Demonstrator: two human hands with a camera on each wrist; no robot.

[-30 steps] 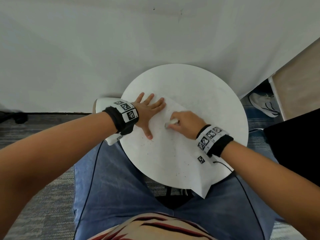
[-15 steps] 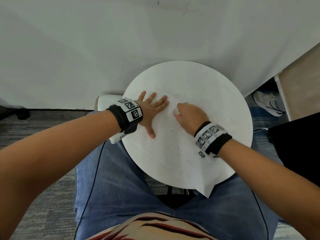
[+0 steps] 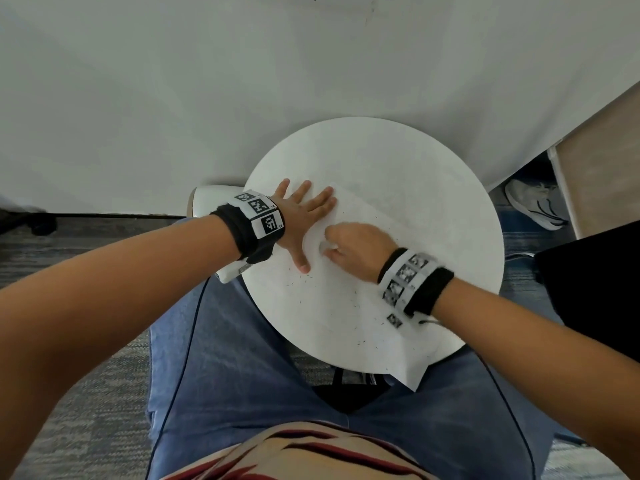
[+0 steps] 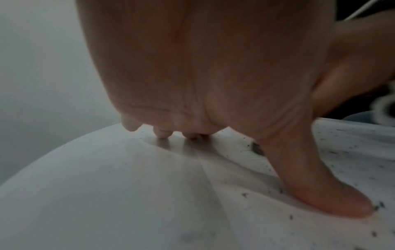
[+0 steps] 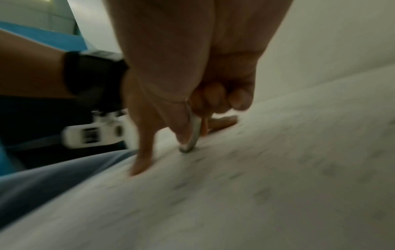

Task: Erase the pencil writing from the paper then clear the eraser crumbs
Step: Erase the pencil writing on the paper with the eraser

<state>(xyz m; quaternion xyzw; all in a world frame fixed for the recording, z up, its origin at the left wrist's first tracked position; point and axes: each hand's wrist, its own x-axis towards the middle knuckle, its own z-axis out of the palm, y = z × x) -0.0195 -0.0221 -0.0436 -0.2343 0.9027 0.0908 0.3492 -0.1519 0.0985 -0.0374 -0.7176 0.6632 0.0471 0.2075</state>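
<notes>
Head view: left hand (image 3: 300,221) lies flat, fingers spread, pinning paper (image 3: 353,299) at the worktop's (image 3: 398,161) left edge; right hand (image 3: 356,249) just beside, pinching eraser (image 5: 192,133), tip down.

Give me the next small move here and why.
Probably one more short rub stroke toward the person. The right hand pinches the eraser with its tip on the paper, and the left hand lies flat, pinning the sheet. Crumbs lie scattered; whether pencil marks remain can't be told, so sweeping looks premature.
</notes>
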